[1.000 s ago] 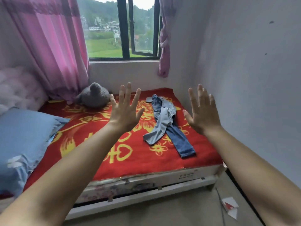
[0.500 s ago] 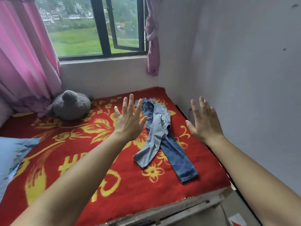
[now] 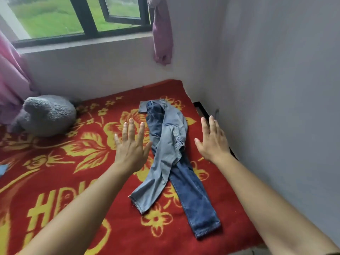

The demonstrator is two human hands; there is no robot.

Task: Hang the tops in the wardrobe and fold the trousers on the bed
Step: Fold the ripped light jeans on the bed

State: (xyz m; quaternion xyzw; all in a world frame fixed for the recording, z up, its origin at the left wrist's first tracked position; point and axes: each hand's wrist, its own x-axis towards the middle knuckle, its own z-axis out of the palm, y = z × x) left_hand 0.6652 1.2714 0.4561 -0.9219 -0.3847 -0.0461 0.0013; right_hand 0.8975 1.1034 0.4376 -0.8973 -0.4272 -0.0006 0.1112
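Two pairs of jeans lie crossed on the red and yellow bed cover (image 3: 77,181). The light blue pair (image 3: 165,159) is crumpled on top of the dark blue pair (image 3: 195,199), whose leg stretches toward the bed's near right corner. My left hand (image 3: 131,146) hovers just left of the jeans, fingers spread, holding nothing. My right hand (image 3: 211,142) hovers just right of them, near the wall, also spread and empty. Neither hand touches the denim. No tops and no wardrobe are in view.
A grey plush toy (image 3: 46,115) rests at the back left of the bed under the window (image 3: 88,19). Pink curtains (image 3: 11,80) hang at the left and a knotted one (image 3: 162,34) at the corner. A white wall (image 3: 276,89) runs along the bed's right side.
The view has come closer to the bed and tilted down. Both open hands have lowered and now flank the jeans. The jeans have not moved.
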